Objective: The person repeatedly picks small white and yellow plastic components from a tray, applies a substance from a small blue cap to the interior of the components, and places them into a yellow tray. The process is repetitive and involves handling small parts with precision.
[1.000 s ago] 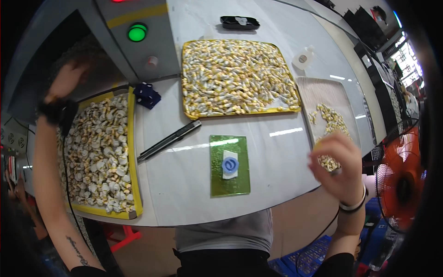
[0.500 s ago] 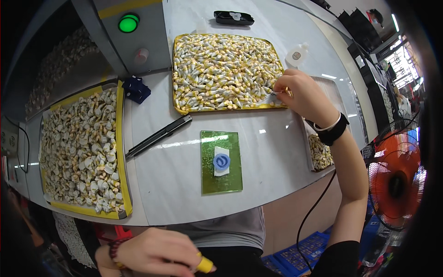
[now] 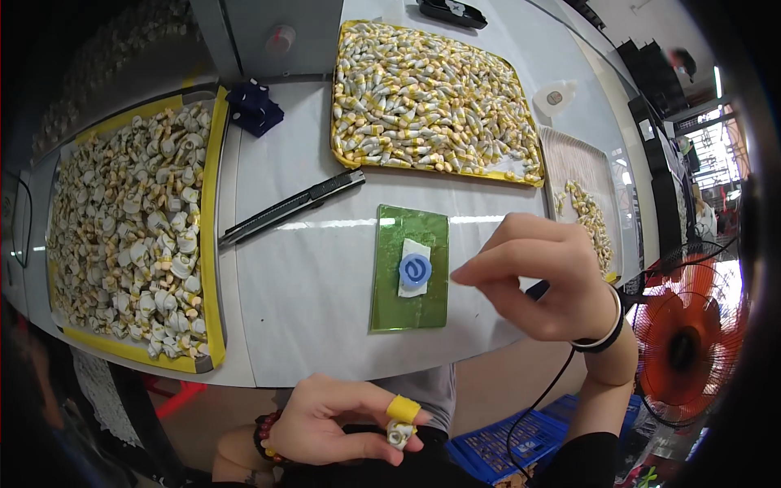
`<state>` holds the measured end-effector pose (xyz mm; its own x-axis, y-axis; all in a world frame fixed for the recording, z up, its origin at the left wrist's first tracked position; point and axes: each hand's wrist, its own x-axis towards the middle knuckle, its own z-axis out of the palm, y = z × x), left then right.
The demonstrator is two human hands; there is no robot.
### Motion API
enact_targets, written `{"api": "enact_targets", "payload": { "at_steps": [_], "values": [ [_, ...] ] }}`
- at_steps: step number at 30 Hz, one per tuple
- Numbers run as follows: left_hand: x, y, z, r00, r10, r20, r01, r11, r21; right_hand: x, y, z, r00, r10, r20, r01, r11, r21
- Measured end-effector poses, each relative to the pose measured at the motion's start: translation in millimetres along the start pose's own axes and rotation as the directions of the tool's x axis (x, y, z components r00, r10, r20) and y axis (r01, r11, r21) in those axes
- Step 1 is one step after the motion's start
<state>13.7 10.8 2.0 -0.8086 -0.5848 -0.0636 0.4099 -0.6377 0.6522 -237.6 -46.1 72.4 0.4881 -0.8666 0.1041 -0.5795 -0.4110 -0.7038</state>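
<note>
My left hand (image 3: 338,419), a band of yellow tape round one finger, pinches a small whitish piece (image 3: 399,434) with dark round marks, low in front of my lap. My right hand (image 3: 541,276) hovers over the table's near part, just right of a green cutting mat (image 3: 390,313). Its thumb and forefinger are closed together; whatever they hold, if anything, is hidden. On the mat sits a round blue pad (image 3: 415,270) on a white paper square (image 3: 404,291). Beyond it, a yellow-rimmed tray (image 3: 439,170) is full of small cone-shaped white-and-yellow pieces.
At left, another yellow-edged tray (image 3: 215,244) holds many whitish pieces. A black box cutter (image 3: 293,206) lies between the trays. A dark blue cloth (image 3: 255,107), a white bottle (image 3: 555,98) and a pale tray (image 3: 582,154) with fewer pieces lie around. An orange fan (image 3: 683,350) stands right.
My right hand has come back from the far tray's corner toward the mat. My left hand has risen and moved right, and the whitish piece in it now shows. The view has shifted.
</note>
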Motion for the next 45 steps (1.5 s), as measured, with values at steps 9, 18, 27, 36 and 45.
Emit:
{"api": "enact_targets", "payload": {
  "at_steps": [9, 18, 27, 36, 45],
  "values": [
    [4, -3, 4, 0.989, 0.109, -0.103, -0.112, 0.994, -0.021, 4, 5, 20, 0.997, -0.045, 0.061, 0.052, 0.990, -0.132],
    [0, -7, 1, 0.994, -0.061, -0.088, 0.035, 0.961, -0.275, 12, 8, 24, 0.982, -0.154, 0.111, 0.186, 0.908, -0.377],
    [-1, -10, -2, 0.989, -0.125, -0.082, 0.087, 0.929, -0.361, 16, -4, 26, 0.956, -0.113, 0.270, 0.247, 0.807, -0.536],
    [4, -8, -2, 0.983, -0.179, -0.034, 0.152, 0.908, -0.391, 9, -5, 21, 0.956, -0.287, 0.065, 0.292, 0.899, -0.326],
    [8, -17, -7, 0.980, -0.146, 0.137, 0.198, 0.806, -0.558, 3, -26, 32, 0.882, -0.462, -0.095, 0.470, 0.876, 0.104]
  ]
}}
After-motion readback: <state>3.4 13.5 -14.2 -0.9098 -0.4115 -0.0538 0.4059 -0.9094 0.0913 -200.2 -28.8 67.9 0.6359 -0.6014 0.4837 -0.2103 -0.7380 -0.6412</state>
